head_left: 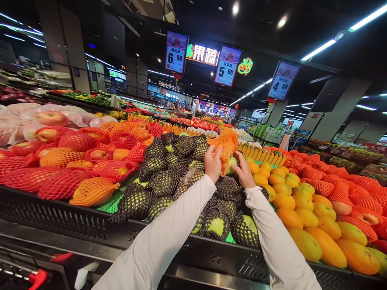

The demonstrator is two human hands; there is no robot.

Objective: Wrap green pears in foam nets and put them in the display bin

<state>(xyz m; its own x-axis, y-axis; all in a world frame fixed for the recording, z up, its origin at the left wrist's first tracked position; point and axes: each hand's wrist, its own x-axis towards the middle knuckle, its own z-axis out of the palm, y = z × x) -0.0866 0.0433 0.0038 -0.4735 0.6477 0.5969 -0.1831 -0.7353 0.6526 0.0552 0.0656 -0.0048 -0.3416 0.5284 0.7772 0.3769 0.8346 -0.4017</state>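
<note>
From the head camera, the 1 view there is, both arms in white sleeves reach forward over the front rail of the produce bin (90, 225) and meet above the middle pile. The left hand (213, 162) is closed around the lower edge of an orange foam net sleeve (227, 146), fingers curled into the mesh and thumb pressed against it. The right hand (243, 172) is partly closed, its fingers cupping a green apple (231, 164) from the right and below; only a sliver of the fruit shows between the 2 hands. The sleeve lies directly above and slightly behind the apple, its long axis tilted up and away to the right, its open lower end touching the fruit. Both hands are about equally near, the left on the sleeve, the right on the apple. Whether the apple is already partly inside the net cannot be told. Under the hands lie green apples in black foam nets (163, 181); to the left are red-netted apples (75, 141), to the right bare oranges (290, 201). Price signs (176, 52) hang overhead.
</note>
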